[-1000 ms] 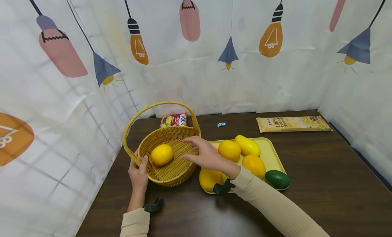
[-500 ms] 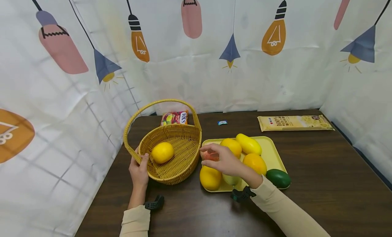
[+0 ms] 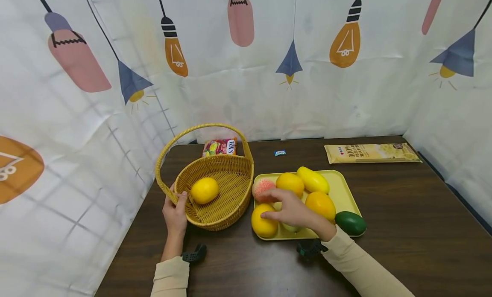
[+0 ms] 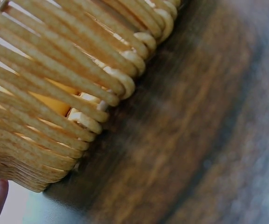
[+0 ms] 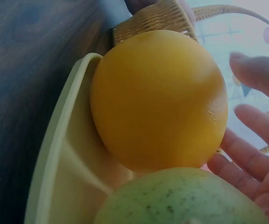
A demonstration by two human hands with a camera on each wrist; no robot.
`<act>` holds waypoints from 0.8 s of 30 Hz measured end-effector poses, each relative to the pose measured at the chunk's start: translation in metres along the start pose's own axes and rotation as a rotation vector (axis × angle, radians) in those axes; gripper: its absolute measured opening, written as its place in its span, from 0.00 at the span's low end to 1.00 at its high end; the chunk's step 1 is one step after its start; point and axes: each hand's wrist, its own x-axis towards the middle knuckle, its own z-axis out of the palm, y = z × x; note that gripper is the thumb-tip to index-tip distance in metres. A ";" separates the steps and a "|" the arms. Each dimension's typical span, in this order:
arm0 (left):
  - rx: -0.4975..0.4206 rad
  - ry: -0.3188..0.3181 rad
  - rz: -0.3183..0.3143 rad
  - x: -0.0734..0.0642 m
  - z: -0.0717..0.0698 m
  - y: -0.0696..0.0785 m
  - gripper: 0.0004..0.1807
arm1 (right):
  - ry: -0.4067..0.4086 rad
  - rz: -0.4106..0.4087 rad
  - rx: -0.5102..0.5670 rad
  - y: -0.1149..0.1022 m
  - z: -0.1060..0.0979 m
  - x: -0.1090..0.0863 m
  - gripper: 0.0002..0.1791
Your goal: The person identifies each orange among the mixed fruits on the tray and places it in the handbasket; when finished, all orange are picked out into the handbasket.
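My left hand [image 3: 175, 214] grips the left rim of the wicker basket [image 3: 232, 181], thumb over the edge near the handle's base. One lemon [image 3: 205, 190] lies inside the basket. My right hand [image 3: 294, 208] is over the left part of the yellow tray [image 3: 344, 192], fingers spread and bent, holding nothing. Its thumb overlaps the front-left orange [image 3: 263, 226] in the head view. In the right wrist view, the fingertips are right beside that orange [image 5: 158, 102]. A speckled green fruit [image 5: 181, 200] lies next to it, mostly hidden under my hand in the head view.
The tray also bears a pink peach [image 3: 263, 187], more oranges [image 3: 290, 184], a long yellow mango [image 3: 313, 180] and a dark green avocado [image 3: 350, 223]. Farther back lie a candy bag [image 3: 220, 147], a small blue wrapped sweet [image 3: 279, 152] and a long noodle packet [image 3: 373, 153].
My right hand has moved from over the basket rightward and down to the tray, near the front-left orange. My left hand stays on the basket rim.
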 end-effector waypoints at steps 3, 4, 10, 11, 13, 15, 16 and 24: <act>0.012 0.001 0.003 -0.001 0.000 0.001 0.26 | -0.012 -0.011 -0.064 0.001 0.001 -0.003 0.30; 0.013 0.002 0.005 -0.001 0.000 0.002 0.26 | -0.016 -0.015 -0.078 0.001 0.001 -0.003 0.30; 0.005 0.006 0.003 -0.002 0.000 0.002 0.26 | -0.033 -0.029 -0.185 -0.003 0.001 -0.003 0.30; 0.005 0.006 0.001 -0.002 0.000 0.001 0.26 | -0.041 -0.030 -0.207 -0.004 0.001 -0.003 0.30; 0.007 0.005 0.000 -0.002 0.000 0.001 0.26 | -0.055 -0.030 -0.256 -0.006 0.002 -0.004 0.31; 0.010 0.004 -0.002 -0.001 -0.001 0.000 0.26 | -0.066 -0.030 -0.303 -0.007 0.002 -0.004 0.32; 0.011 0.004 -0.001 -0.001 -0.001 0.000 0.26 | -0.068 -0.032 -0.323 -0.007 0.003 -0.005 0.32; 0.019 -0.012 0.001 -0.002 0.000 0.001 0.26 | -0.098 -0.053 -0.441 -0.005 0.005 -0.008 0.34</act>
